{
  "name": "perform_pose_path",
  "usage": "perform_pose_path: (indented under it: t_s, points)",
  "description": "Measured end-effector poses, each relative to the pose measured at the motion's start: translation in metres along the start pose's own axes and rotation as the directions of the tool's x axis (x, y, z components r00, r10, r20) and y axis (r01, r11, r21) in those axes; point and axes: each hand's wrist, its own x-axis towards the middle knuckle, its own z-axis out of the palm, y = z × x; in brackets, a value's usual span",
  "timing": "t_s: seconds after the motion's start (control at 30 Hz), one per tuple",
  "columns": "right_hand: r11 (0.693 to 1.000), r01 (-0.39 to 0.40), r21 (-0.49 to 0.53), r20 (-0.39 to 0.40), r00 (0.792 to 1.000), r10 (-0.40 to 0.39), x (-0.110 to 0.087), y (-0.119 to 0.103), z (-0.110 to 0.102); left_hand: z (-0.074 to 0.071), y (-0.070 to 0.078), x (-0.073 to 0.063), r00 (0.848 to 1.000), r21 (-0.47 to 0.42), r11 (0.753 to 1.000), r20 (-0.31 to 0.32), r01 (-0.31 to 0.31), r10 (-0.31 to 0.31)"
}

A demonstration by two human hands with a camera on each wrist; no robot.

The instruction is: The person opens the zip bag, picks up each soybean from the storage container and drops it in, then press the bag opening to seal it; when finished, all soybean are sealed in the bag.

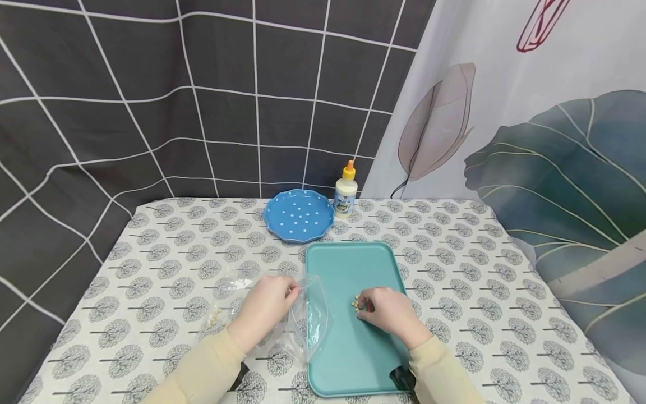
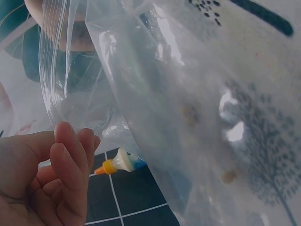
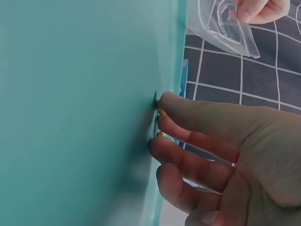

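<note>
My left hand (image 1: 268, 302) pinches the rim of a clear zip bag (image 1: 317, 320) by its mouth. The bag lies partly on the patterned cloth, and its mouth stands up over the left edge of the teal tray (image 1: 353, 367). Several pale yellow kernels (image 1: 214, 317) show through the plastic; in the left wrist view they are blurred spots. Down at the tray's surface, my right hand (image 1: 386, 311) has thumb and fingertips curled at a small cluster of yellow kernels (image 3: 161, 133). The thumb tip presses against one of them, and the fingers partly hide the cluster.
Behind the tray sits a blue scalloped plate (image 1: 299, 216) with white dots. A glue bottle (image 1: 345, 193) with an orange tip stands upright beside it. The tree-print tablecloth (image 1: 454, 292) runs back to a dark grid curtain (image 1: 217, 129).
</note>
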Motion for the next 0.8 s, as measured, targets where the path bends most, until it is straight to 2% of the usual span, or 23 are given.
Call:
perform_pose_path:
  t_s: [0.5,0.7,0.8]
  points:
    - [0.999,0.046,0.017,0.018,0.999,-0.047,0.0016,0.0,0.002,-0.0011,0.0016,-0.001,1.0,0.004,1.0,0.002,-0.014,0.014]
    - [0.995,0.096,0.01,-0.002,0.995,-0.096,0.0031,-0.0007,0.0033,-0.0014,0.0017,-0.0006,1.0,-0.009,1.0,0.014,0.001,-0.001]
    - [0.996,0.095,-0.001,-0.008,0.995,-0.095,0.0031,-0.001,0.0039,-0.0007,0.0013,-0.0003,1.0,0.0,1.0,0.011,0.002,-0.002]
